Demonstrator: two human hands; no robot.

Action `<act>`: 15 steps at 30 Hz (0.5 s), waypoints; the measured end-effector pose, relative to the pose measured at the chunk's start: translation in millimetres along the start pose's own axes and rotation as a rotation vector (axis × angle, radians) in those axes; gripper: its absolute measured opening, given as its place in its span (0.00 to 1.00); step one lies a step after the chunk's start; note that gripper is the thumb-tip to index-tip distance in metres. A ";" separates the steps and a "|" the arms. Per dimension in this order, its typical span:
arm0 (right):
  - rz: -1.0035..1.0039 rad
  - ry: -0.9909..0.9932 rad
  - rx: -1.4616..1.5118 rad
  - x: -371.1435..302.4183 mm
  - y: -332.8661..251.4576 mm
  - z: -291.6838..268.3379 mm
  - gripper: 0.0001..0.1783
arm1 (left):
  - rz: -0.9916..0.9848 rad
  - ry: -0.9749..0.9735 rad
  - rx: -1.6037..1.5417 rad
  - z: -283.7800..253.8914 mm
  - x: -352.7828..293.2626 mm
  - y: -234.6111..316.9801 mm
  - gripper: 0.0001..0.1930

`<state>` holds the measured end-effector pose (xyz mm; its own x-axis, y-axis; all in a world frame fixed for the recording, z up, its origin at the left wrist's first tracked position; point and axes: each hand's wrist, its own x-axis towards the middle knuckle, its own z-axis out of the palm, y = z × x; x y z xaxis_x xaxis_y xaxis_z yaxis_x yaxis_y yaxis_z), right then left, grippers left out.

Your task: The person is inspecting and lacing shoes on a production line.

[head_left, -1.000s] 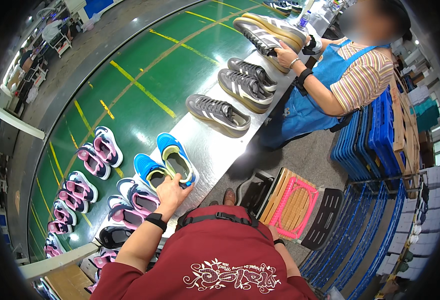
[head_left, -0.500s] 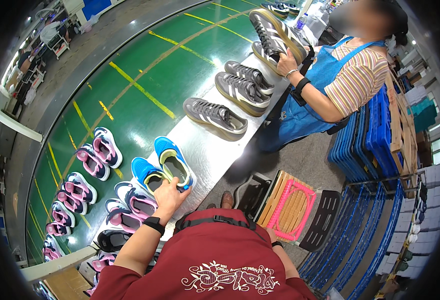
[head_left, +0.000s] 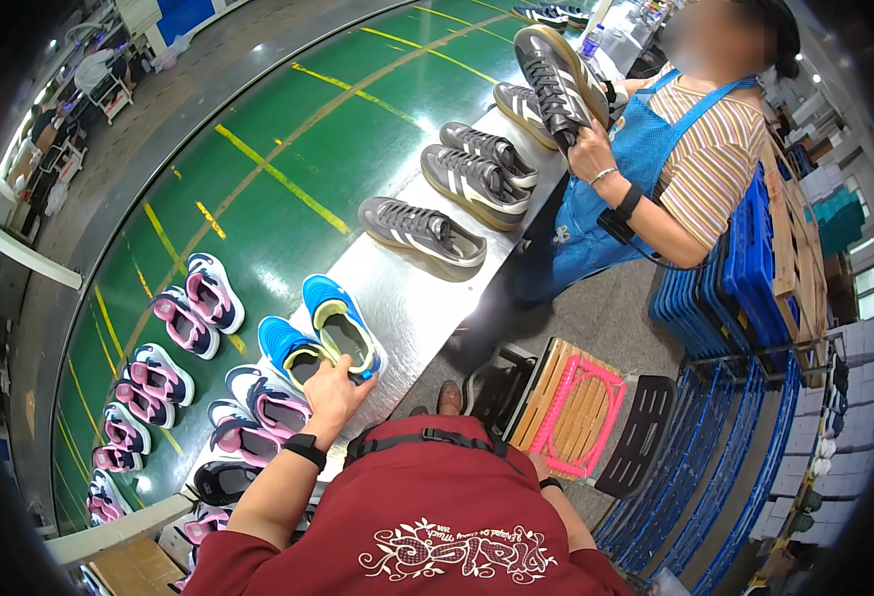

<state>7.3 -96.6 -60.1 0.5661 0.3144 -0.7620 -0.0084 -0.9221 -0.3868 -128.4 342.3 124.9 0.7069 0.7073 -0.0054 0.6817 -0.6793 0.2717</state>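
two blue shoes (head_left: 327, 291) with yellow-green linings stand side by side on the metal tabletop (head_left: 412, 308), the left hand (head_left: 334, 390) clamped on their heels. the right hand (head_left: 540, 465) is mostly hidden at the waist; its grip cannot be told. pink-lined shoes (head_left: 280, 407) sit just beside the blue pair. farther along stand gray shoes (head_left: 422, 226), near a co-worker (head_left: 690, 179) in a blue apron (head_left: 606, 223).
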 end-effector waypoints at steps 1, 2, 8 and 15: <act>0.001 -0.006 0.010 1.5 2.0 0.8 0.22 | -0.006 -0.001 -0.020 -1.7 0.4 0.9 0.23; 0.000 -0.015 0.020 1.2 -1.3 1.5 0.22 | -0.014 -0.002 -0.037 -2.3 0.1 0.6 0.22; 0.010 -0.029 0.017 3.4 0.7 5.0 0.23 | -0.031 -0.039 0.002 0.0 0.9 -1.3 0.25; 0.104 -0.024 0.139 -14.0 -20.9 0.6 0.27 | -0.017 -0.024 -0.002 1.6 -0.4 -6.4 0.24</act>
<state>-1.0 -81.5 -41.7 0.5362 0.2258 -0.8133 -0.1805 -0.9106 -0.3718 -132.7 346.0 121.6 0.6999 0.7135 -0.0329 0.6930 -0.6671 0.2734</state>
